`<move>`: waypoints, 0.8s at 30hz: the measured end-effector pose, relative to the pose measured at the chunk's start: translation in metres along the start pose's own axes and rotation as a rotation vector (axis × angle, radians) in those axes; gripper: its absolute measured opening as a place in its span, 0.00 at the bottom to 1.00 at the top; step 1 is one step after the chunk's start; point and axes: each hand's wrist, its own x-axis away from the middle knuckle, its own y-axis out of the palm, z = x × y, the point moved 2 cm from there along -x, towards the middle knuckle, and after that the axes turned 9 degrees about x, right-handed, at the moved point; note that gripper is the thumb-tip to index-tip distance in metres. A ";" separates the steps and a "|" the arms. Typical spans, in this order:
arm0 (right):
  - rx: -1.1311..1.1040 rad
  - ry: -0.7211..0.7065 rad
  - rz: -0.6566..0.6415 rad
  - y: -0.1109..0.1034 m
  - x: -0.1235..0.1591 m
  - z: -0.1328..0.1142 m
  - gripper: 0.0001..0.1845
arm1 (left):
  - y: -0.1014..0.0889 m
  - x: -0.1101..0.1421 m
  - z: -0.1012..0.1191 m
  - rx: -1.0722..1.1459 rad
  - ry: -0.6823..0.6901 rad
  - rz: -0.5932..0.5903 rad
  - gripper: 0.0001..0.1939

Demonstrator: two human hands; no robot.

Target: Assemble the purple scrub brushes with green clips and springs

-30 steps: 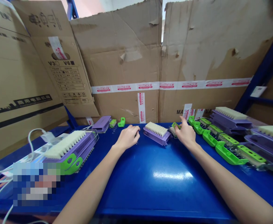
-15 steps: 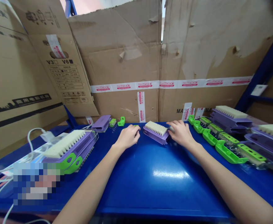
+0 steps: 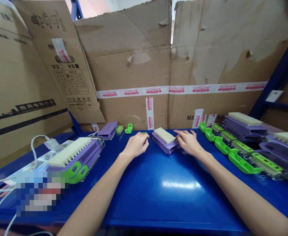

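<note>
In front of me a purple brush (image 3: 166, 137) with cream bristles on top rests at a slant on the blue table. My right hand (image 3: 188, 142) is at its right end, thumb and forefinger against it, the other fingers bent over the table. My left hand (image 3: 136, 144) stays a little left of the brush, not touching it. Its fingers are curled round a small green piece (image 3: 144, 133), of which only a bit shows above them; the rest is hidden.
At left a larger purple-and-green brush (image 3: 72, 154) lies near white cables (image 3: 34, 147). Behind it are a purple housing (image 3: 108, 130) and a green bracket (image 3: 128, 128). Green brackets (image 3: 242, 162) line the right side beside more purple brushes (image 3: 244, 123). Cardboard (image 3: 131, 65) walls the back.
The brush has turned slightly, its front corner coming nearer me. My right hand's forefinger has stretched out along the brush's back edge. My left hand is nearly still.
</note>
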 end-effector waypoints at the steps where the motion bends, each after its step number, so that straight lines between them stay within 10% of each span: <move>1: 0.039 0.003 -0.001 0.001 0.000 0.001 0.23 | 0.000 0.000 0.001 -0.001 0.000 -0.001 0.09; 24: 0.338 -0.072 -0.124 0.011 0.001 -0.001 0.25 | 0.000 0.000 0.004 -0.012 0.023 0.011 0.10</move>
